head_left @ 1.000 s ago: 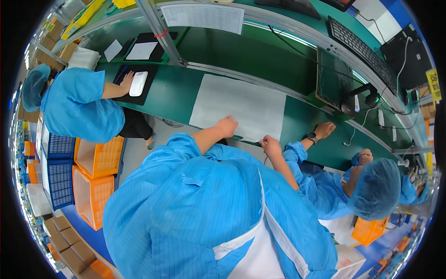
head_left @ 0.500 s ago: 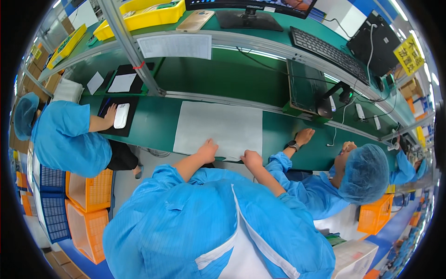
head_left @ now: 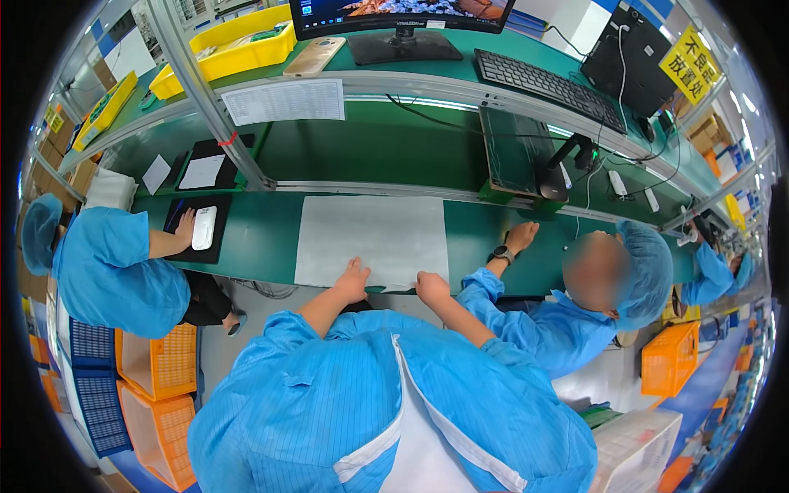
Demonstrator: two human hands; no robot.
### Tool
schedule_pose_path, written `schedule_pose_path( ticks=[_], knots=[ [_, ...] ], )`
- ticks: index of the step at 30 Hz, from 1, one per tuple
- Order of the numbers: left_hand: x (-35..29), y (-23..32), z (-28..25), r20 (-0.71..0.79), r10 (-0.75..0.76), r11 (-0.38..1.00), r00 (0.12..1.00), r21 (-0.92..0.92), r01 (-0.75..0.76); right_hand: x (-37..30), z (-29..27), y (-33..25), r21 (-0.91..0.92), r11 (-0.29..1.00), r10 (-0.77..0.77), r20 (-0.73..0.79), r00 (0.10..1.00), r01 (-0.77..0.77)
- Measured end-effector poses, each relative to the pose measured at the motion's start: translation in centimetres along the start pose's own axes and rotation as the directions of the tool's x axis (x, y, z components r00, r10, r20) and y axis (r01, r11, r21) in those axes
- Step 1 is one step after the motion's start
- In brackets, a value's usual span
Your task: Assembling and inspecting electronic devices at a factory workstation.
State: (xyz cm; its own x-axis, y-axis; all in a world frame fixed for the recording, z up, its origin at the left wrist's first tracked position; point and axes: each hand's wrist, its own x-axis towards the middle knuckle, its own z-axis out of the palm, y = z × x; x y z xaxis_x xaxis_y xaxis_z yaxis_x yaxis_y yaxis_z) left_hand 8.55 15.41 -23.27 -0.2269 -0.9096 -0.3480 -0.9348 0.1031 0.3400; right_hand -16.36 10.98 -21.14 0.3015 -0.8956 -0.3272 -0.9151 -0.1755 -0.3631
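A white rectangular sheet point(head_left: 370, 238) lies flat on the green workbench point(head_left: 255, 238) in front of me. At its near edge, left of the middle, rests my left hand point(head_left: 352, 281), with some fingers stretched out over the sheet. My right hand point(head_left: 432, 288) touches the same edge near its right corner, the fingers curled into a loose fist. Whether anything is inside that fist is hidden. Between my hands the sheet's edge looks slightly uneven.
At left a co-worker's hand point(head_left: 187, 228) touches a white oblong object point(head_left: 204, 228) on a black mat. Close on my right, another co-worker's watch-wearing forearm point(head_left: 503, 253) lies on the bench. The shelf above holds a monitor point(head_left: 403, 37), keyboard point(head_left: 549, 86) and yellow trays point(head_left: 226, 62).
My view has shifted, so the bench sits lower. The right co-worker's head has turned toward me. My left fingers look a little straighter; both hands remain at the sheet's near edge.
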Motion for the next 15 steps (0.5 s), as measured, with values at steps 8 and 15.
schedule_pose_path(
  ticks=[8, 15],
  knots=[
    [0.3, 1.0, -0.8, 0.102, -0.012, 0.994, 0.995, 0.108, 0.001, -0.5, 0.0, 0.5, 0.069, 0.997, 0.017, -0.013, 1.000, -0.016],
    [0.3, 1.1, -0.2, 0.139, -0.023, 0.992, 0.990, 0.124, 0.005, -0.8, 0.6, 0.7, -0.019, 0.999, -0.033, -0.024, 0.999, 0.033]
  ],
)
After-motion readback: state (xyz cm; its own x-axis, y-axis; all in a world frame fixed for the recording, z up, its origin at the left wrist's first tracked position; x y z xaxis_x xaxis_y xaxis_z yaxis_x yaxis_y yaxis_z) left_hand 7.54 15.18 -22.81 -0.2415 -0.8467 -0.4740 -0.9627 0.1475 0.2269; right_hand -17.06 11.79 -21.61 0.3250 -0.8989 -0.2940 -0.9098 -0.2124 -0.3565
